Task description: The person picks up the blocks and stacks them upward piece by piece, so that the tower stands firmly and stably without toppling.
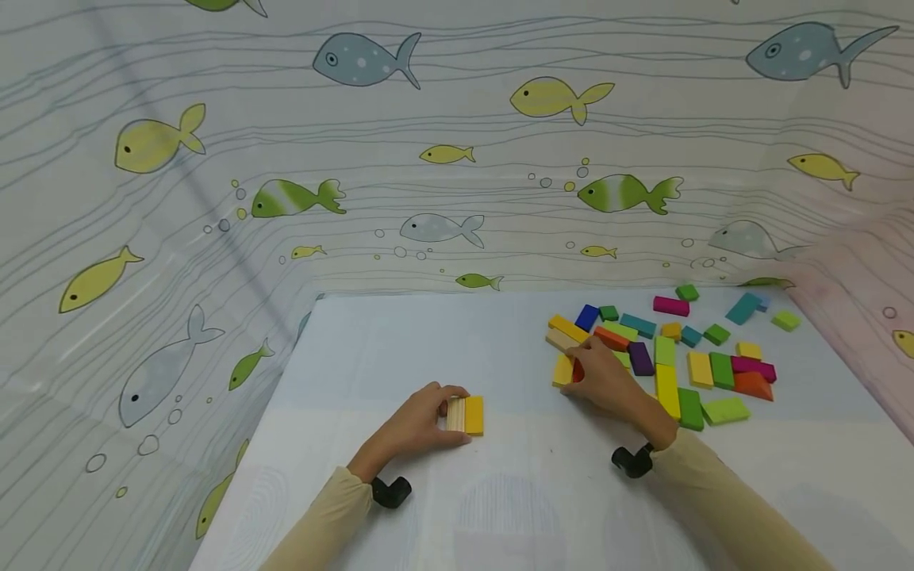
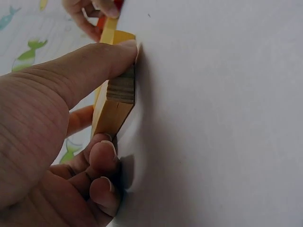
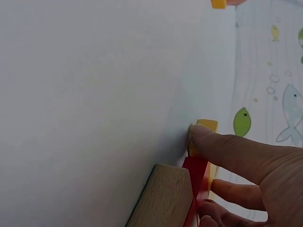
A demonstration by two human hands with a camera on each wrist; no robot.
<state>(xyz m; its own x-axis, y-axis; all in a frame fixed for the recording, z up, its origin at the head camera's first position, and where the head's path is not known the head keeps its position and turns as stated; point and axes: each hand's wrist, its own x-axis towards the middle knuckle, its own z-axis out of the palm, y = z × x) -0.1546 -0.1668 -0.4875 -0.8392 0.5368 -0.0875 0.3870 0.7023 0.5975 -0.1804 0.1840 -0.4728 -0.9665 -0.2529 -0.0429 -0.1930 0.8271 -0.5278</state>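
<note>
My left hand (image 1: 417, 422) holds a plain wood-coloured block (image 1: 455, 415) between thumb and fingers, with a yellow block (image 1: 474, 415) right against it on the white table. In the left wrist view the thumb lies along the wood block (image 2: 113, 113) and the fingertips curl at its near end. To the right, my right hand (image 1: 605, 379) pinches another yellow block (image 1: 562, 370) at the left edge of the block pile. Beside that block, partly under the hand, is a red block (image 3: 195, 168). A thick wooden block (image 3: 163, 196) lies close by in the right wrist view.
Loose coloured blocks spread over the right of the table (image 1: 400, 341), among them a purple one (image 1: 641, 359), a long yellow one (image 1: 667, 391), a magenta one (image 1: 671, 306) and a light green one (image 1: 726, 411). A fish-printed sheet (image 1: 443, 182) rises behind the table.
</note>
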